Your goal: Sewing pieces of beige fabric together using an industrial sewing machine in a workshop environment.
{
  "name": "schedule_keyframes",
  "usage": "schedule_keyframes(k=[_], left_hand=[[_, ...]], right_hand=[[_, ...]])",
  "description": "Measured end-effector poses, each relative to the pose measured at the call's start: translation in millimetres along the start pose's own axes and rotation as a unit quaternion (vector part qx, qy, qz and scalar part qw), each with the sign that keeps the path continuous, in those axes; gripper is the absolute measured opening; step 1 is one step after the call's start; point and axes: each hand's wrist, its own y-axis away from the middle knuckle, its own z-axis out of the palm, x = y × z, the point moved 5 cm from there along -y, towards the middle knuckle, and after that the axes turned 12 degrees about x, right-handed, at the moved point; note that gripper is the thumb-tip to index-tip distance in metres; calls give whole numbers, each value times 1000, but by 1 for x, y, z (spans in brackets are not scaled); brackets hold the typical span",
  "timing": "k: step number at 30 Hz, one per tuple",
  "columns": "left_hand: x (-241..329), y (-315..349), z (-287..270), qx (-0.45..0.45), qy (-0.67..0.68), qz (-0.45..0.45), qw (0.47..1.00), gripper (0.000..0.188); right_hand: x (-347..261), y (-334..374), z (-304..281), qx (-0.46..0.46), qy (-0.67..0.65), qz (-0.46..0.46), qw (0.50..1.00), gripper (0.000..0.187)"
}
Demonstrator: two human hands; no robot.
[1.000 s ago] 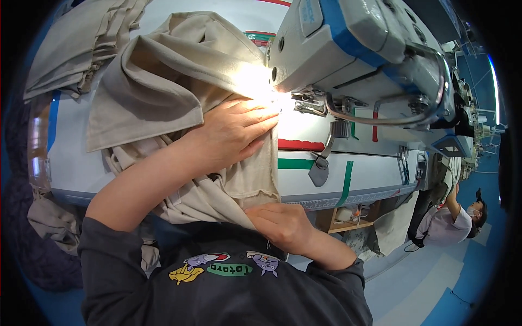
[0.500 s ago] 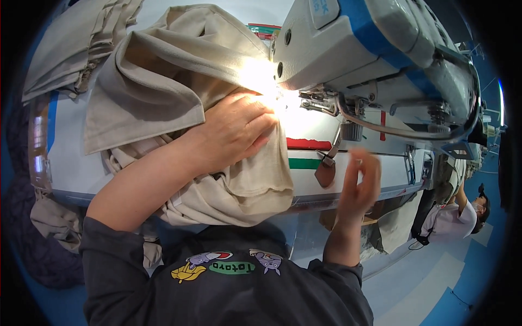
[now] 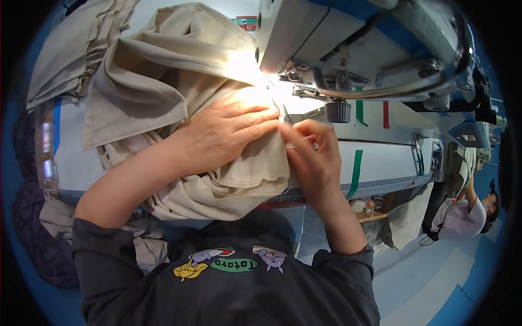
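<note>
My left hand (image 3: 225, 133) lies flat, fingers spread, pressing a beige garment (image 3: 163, 92) onto the white sewing table (image 3: 70, 157). My right hand (image 3: 310, 157) pinches the garment's edge just in front of the needle area (image 3: 283, 103) of the grey industrial sewing machine (image 3: 370, 49). The machine's lamp lights the cloth brightly there, and the needle itself is hard to make out. The garment is bunched in folds and hangs over the table's front edge toward my lap.
A stack of folded beige pieces (image 3: 70, 49) lies at the back left of the table. Green and red tape strips (image 3: 356, 163) mark the tabletop to the right. Another person (image 3: 467, 209) works at the far right, beside hanging cloth.
My right hand came up from below the table's edge to the cloth at the needle. My head moved closer to the machine. My left hand stayed on the garment.
</note>
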Motion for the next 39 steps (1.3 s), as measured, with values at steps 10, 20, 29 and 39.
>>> schedule_keyframes(k=[10, 20, 29, 39], left_hand=[[-8, -6, -16, -33, -50, 32, 998, 62], [24, -28, -6, 14, -86, -15, 996, 39], [21, -15, 3, 139, 149, -39, 978, 15], [9, 12, -19, 124, 121, -173, 970, 13]], right_hand=[[-27, 12, 16, 3, 39, -242, 969, 32], [-5, 7, -35, -3, 111, -265, 958, 35], [50, -53, -22, 57, 135, -146, 978, 38], [-10, -4, 16, -62, -5, -257, 965, 14]])
